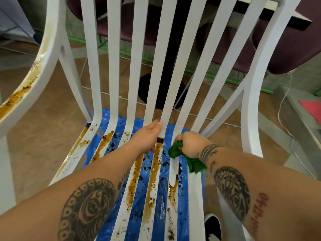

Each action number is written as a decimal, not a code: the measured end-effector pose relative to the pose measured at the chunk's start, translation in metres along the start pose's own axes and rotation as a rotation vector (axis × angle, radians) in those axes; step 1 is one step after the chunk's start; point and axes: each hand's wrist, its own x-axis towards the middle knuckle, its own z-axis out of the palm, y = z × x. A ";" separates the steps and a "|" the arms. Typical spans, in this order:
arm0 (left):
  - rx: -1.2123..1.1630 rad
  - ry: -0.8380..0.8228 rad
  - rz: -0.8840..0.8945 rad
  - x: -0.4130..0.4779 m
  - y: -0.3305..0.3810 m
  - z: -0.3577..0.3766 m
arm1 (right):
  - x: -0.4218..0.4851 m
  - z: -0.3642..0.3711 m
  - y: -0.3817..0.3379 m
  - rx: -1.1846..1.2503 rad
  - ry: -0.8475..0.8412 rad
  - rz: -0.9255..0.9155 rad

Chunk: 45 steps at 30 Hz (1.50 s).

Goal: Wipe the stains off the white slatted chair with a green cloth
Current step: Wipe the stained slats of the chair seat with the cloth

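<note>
The white slatted chair (175, 70) fills the view, its back slats rising away from me. Brown stains (153, 178) and dark crumbs streak the seat slats, and more brown residue runs along the left armrest (26, 87). My left hand (147, 136) grips a middle slat where the seat bends up into the back. My right hand (191, 145) is closed on a bunched green cloth (180, 152), pressed against a slat on the right side of the seat. Part of the cloth hangs below my wrist.
A blue plastic sheet (137, 127) speckled with dark bits lies on the floor under the seat. Behind the chair stand a black table pedestal (165, 84) and purple chairs (286, 46). A white cable (281, 108) trails on the floor at right. A black shoe (212, 225) shows below.
</note>
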 end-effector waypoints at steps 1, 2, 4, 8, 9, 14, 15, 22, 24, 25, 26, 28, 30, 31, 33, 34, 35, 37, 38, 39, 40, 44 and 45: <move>-0.007 0.015 0.009 -0.002 -0.002 0.000 | 0.000 -0.001 0.001 0.026 0.086 0.009; -0.019 0.035 0.020 -0.004 -0.004 -0.001 | 0.000 0.001 0.002 0.034 0.180 0.010; -0.052 0.063 0.031 -0.008 -0.008 0.000 | -0.001 0.009 -0.005 -0.002 0.224 -0.012; -0.096 0.086 0.031 -0.016 -0.016 0.004 | -0.004 0.032 -0.016 0.004 0.110 0.013; -0.102 0.085 0.034 -0.018 -0.017 0.003 | -0.005 0.033 -0.019 0.005 0.095 0.016; -0.113 0.079 0.035 -0.025 -0.014 -0.002 | -0.016 0.034 -0.025 -0.040 0.008 0.010; -0.115 0.080 0.033 -0.028 -0.012 -0.003 | -0.018 0.034 -0.026 -0.059 -0.013 0.002; -0.079 0.077 0.027 -0.040 -0.014 -0.008 | -0.029 0.002 -0.018 0.127 0.003 0.044; -0.054 0.075 0.028 -0.040 -0.019 -0.005 | -0.031 0.003 -0.011 0.146 0.117 0.108; -0.036 0.073 0.026 -0.040 -0.022 -0.003 | -0.032 0.007 -0.011 0.125 0.114 0.114; -0.021 0.069 0.022 -0.039 -0.025 -0.001 | -0.033 0.011 -0.014 0.109 0.091 0.105; 0.023 0.073 0.010 -0.039 -0.031 0.005 | -0.037 0.021 -0.022 0.116 0.075 0.104; 0.130 0.089 0.017 -0.042 -0.034 0.009 | -0.043 0.032 -0.027 0.139 0.093 0.134; 0.189 0.102 0.023 -0.045 -0.034 0.011 | -0.049 0.036 -0.029 0.140 0.097 0.140; 0.285 0.129 0.019 -0.053 -0.035 0.012 | -0.062 0.044 -0.033 0.139 0.086 0.129; 0.322 0.141 0.015 -0.058 -0.036 0.013 | -0.068 0.049 -0.033 0.158 0.088 0.135; 0.345 0.160 0.010 -0.064 -0.037 0.014 | -0.075 0.053 -0.035 0.173 0.087 0.148; 0.333 0.225 -0.012 -0.080 -0.041 0.011 | -0.086 0.059 -0.040 0.180 0.071 0.171; 0.304 0.265 -0.029 -0.089 -0.045 0.008 | -0.088 0.060 -0.041 0.170 0.059 0.185; 0.278 0.303 -0.047 -0.098 -0.049 0.006 | -0.089 0.059 -0.042 0.153 0.040 0.215; 0.267 0.329 -0.067 -0.109 -0.054 0.002 | -0.091 0.055 -0.044 0.153 0.027 0.240; 0.298 0.324 -0.165 -0.144 -0.073 -0.005 | -0.099 0.043 -0.047 0.208 0.102 0.226; 0.338 0.312 -0.193 -0.150 -0.075 -0.004 | -0.101 0.046 -0.049 0.257 0.140 0.230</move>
